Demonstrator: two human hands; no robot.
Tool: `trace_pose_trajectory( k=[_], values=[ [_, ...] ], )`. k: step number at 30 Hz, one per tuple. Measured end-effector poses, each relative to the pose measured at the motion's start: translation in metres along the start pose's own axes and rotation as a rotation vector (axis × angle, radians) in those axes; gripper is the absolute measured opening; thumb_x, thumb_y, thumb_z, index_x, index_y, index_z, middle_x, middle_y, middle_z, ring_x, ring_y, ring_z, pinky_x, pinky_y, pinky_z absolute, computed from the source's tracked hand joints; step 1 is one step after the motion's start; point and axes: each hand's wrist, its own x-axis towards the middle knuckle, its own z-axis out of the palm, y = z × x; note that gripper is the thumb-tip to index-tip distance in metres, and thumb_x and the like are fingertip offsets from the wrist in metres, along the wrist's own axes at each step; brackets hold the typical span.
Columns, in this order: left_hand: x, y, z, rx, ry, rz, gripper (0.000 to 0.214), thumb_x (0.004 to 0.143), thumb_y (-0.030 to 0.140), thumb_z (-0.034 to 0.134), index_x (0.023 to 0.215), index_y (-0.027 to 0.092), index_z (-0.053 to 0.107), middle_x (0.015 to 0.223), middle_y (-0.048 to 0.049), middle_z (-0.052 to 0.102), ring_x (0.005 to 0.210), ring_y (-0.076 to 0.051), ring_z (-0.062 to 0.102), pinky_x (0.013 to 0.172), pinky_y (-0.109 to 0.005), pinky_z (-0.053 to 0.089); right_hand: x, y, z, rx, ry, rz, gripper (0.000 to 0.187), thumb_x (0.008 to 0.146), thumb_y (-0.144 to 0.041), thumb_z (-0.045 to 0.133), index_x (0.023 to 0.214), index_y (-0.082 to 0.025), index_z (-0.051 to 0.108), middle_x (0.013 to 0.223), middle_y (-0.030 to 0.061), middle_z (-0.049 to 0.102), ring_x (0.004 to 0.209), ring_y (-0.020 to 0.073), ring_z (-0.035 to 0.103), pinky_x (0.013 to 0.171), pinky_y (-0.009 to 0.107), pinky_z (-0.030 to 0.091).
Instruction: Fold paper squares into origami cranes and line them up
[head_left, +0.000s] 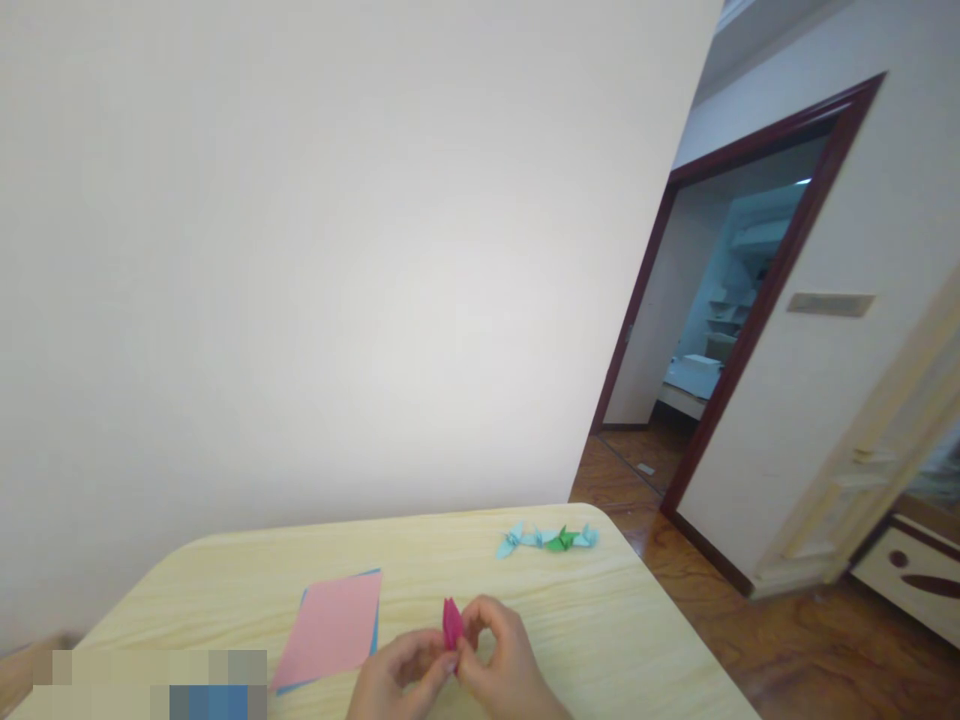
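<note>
Low in the head view, my left hand (pixel 397 680) and my right hand (pixel 502 660) meet over a light wooden table (pixel 637 640). Together they pinch a small folded piece of magenta paper (pixel 452 622), which stands upright between the fingertips. Both hands have their fingers curled closed on it. To the left of my hands, a stack of square paper sheets (pixel 330 630) lies flat, pink on top with a blue edge showing beneath.
Folded paper cranes (pixel 547 538), light blue and one green, sit in a row near the table's far right corner. A white wall stands behind the table. To the right, a dark-framed doorway (pixel 720 330) opens onto another room over a brown wooden floor.
</note>
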Motion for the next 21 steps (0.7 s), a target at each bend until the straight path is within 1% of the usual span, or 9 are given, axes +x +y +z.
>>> trace_pose_trajectory(
  k=[4,7,9,11,13,15,18,21],
  values=[
    [0.002,-0.002,0.000,0.007,0.017,-0.009,0.024,0.067,0.042,0.063,0.069,0.019,0.070,0.072,-0.0044,0.073,0.073,-0.023,0.065,0.068,-0.026,0.050,-0.002,-0.003,-0.001,-0.049,-0.003,-0.015,0.006,0.063,-0.010,0.057,0.064,-0.017,0.057,0.060,-0.0020,0.057,0.060,0.0123,0.054,0.061,0.021,0.041],
    [0.004,-0.008,-0.002,0.012,0.039,0.033,0.024,0.069,0.041,0.062,0.072,0.019,0.071,0.072,-0.0043,0.073,0.070,-0.022,0.065,0.067,-0.027,0.050,-0.001,-0.002,0.000,0.025,-0.027,0.031,0.004,0.066,-0.014,0.058,0.064,-0.016,0.061,0.061,0.0001,0.060,0.061,0.0135,0.056,0.062,0.023,0.042],
    [0.004,-0.011,-0.003,0.021,0.045,0.060,0.024,0.069,0.041,0.062,0.074,0.019,0.070,0.071,-0.0043,0.072,0.069,-0.022,0.065,0.066,-0.027,0.050,0.001,0.001,0.002,0.167,-0.069,0.106,0.005,0.068,-0.018,0.060,0.066,-0.015,0.063,0.062,0.0013,0.062,0.061,0.0139,0.056,0.062,0.024,0.043],
    [0.004,-0.012,-0.005,0.018,0.041,0.075,0.024,0.070,0.042,0.062,0.075,0.019,0.070,0.073,-0.0047,0.072,0.071,-0.022,0.065,0.068,-0.027,0.049,0.003,0.006,0.004,0.364,-0.118,0.204,0.011,0.067,-0.025,0.064,0.066,-0.014,0.062,0.060,0.0011,0.062,0.057,0.0133,0.056,0.058,0.024,0.043],
    [0.003,-0.010,-0.006,-0.005,0.027,0.079,0.025,0.070,0.043,0.062,0.075,0.019,0.069,0.073,-0.0047,0.071,0.073,-0.022,0.064,0.069,-0.028,0.049,0.005,0.010,0.005,0.539,-0.150,0.282,0.021,0.062,-0.032,0.070,0.064,-0.014,0.060,0.058,-0.0002,0.060,0.054,0.0119,0.054,0.056,0.023,0.042],
    [0.002,-0.005,-0.006,-0.041,0.009,0.072,0.028,0.069,0.045,0.062,0.072,0.018,0.068,0.070,-0.0040,0.070,0.070,-0.021,0.063,0.066,-0.027,0.048,0.006,0.012,0.005,0.647,-0.177,0.329,0.029,0.057,-0.037,0.074,0.062,-0.013,0.058,0.057,-0.0013,0.058,0.052,0.0103,0.052,0.055,0.023,0.040],
    [0.003,0.000,-0.004,-0.102,-0.013,0.050,0.032,0.065,0.049,0.064,0.063,0.017,0.064,0.061,-0.0017,0.065,0.061,-0.018,0.059,0.059,-0.026,0.047,0.005,0.012,0.004,0.682,-0.204,0.371,0.034,0.053,-0.040,0.076,0.062,-0.013,0.057,0.056,-0.0020,0.058,0.050,0.0089,0.051,0.055,0.022,0.039],
    [0.004,-0.001,0.000,-0.148,0.021,0.036,0.033,0.062,0.049,0.067,0.059,0.017,0.061,0.055,0.0010,0.060,0.055,-0.015,0.055,0.055,-0.025,0.045,0.004,0.012,0.006,0.589,-0.170,0.360,0.032,0.054,-0.038,0.076,0.061,-0.013,0.058,0.055,-0.0020,0.057,0.050,0.0093,0.051,0.053,0.021,0.038]
  ],
)
